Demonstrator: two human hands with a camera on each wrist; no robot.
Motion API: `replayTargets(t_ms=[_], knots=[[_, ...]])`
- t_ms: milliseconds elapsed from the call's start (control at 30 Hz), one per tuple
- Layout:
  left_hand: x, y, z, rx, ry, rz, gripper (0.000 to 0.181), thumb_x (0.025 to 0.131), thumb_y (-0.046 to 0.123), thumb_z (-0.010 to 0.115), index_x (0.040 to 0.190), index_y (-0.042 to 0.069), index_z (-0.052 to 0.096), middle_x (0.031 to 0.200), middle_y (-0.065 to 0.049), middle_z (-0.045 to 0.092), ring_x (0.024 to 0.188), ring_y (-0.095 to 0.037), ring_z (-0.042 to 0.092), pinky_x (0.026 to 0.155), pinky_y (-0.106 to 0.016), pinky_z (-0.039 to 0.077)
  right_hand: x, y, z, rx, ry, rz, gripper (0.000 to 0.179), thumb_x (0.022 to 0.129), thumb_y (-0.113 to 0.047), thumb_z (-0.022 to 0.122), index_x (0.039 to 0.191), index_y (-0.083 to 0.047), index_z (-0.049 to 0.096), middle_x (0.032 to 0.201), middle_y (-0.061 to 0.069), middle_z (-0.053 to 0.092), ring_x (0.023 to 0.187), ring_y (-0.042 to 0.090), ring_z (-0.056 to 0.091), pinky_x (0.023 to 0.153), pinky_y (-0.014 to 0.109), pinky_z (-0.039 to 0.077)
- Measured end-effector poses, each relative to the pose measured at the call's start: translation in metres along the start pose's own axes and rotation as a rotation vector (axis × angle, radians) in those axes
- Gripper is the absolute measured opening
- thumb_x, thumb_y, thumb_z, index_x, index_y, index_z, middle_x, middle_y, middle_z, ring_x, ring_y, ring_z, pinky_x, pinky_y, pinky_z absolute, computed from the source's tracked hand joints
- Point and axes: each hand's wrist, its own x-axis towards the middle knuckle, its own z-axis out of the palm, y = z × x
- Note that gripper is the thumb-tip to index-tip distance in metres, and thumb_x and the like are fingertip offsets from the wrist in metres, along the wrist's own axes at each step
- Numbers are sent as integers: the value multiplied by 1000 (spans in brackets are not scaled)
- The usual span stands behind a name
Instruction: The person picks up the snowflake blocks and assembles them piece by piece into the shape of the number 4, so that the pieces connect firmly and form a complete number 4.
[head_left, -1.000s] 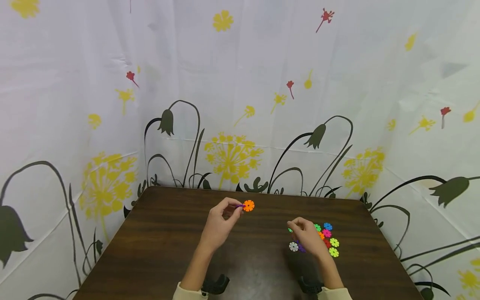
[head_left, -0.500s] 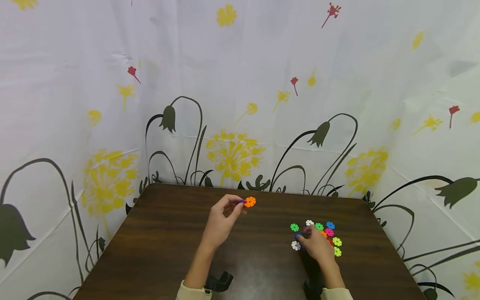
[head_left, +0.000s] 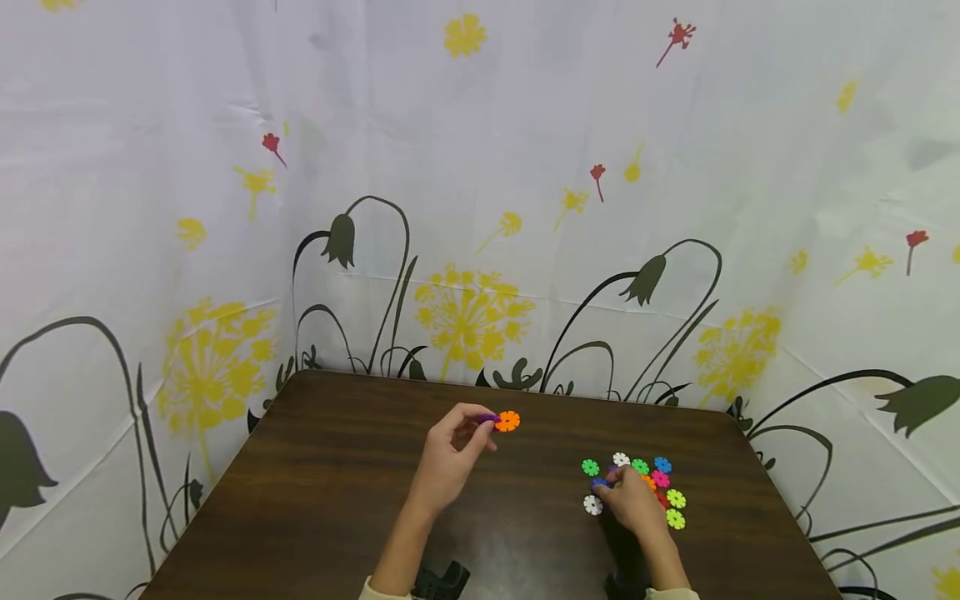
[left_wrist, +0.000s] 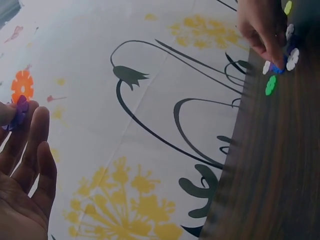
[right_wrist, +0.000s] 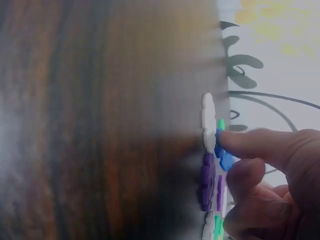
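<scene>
My left hand (head_left: 444,462) pinches a purple flower-shaped disc (left_wrist: 20,112) between thumb and fingertips, raised above the table. Joined to its right edge is an orange flower-shaped disc (head_left: 508,421), its notched face towards the head camera. My right hand (head_left: 633,500) is down at the left side of a group of loose discs. Its thumb and index finger pinch a blue disc (right_wrist: 225,155), which looks tilted in the right wrist view. Right beside it lie a white disc (head_left: 592,505) and a dark purple disc (right_wrist: 207,182). My right hand hides part of the group.
Around the right hand lie green (head_left: 590,467), pink (head_left: 660,479), red (head_left: 662,498) and yellow-green (head_left: 676,519) discs, plus several others, on the dark wooden table (head_left: 337,500). A white flower-printed curtain (head_left: 480,208) stands behind the table's back edge.
My right hand has come down from over the group and taken hold of the blue disc, uncovering nearby green and white discs. The left hand still holds the joined discs with little movement.
</scene>
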Motion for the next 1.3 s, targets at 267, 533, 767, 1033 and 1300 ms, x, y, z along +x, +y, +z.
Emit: replayTargets(t_ms=[267, 533, 767, 1033, 1300], knots=[[-4, 0, 1, -3, -42, -16, 13, 106, 12, 69, 118, 14, 70, 104, -8, 76, 83, -20, 77, 78, -32, 63, -3, -6, 4, 392, -24, -34, 25, 103, -22, 73, 92, 0, 68, 66, -2, 53, 59, 13, 49, 53, 26, 38], [-9, 3, -7, -5, -80, -66, 10, 107, 16, 69, 116, 13, 71, 98, -9, 83, 92, -22, 80, 88, -27, 61, -20, -47, -1, 748, 59, -132, 35, 106, -30, 72, 110, 4, 68, 73, 2, 63, 57, 10, 48, 53, 24, 41], [1, 13, 3, 6, -124, -83, 16, 107, 20, 68, 121, 16, 75, 110, -7, 82, 81, -25, 80, 70, -23, 57, -35, -73, -28, 888, 73, -240, 32, 110, -26, 65, 115, 5, 64, 84, 2, 78, 55, 13, 63, 55, 23, 53], [1, 22, 2, 51, -138, -84, 16, 107, 24, 68, 120, 22, 76, 112, -2, 82, 73, -25, 78, 55, -24, 41, -56, -103, -40, 871, 45, -427, 26, 111, -20, 63, 123, 3, 63, 96, 6, 83, 61, 21, 74, 58, 25, 54], [0, 28, -3, 89, -157, -60, 15, 108, 24, 67, 120, 24, 77, 113, 0, 82, 74, -22, 78, 57, -25, 45, -72, -127, -37, 887, 18, -550, 19, 110, -10, 62, 123, 3, 60, 102, 14, 83, 62, 24, 76, 56, 28, 56]])
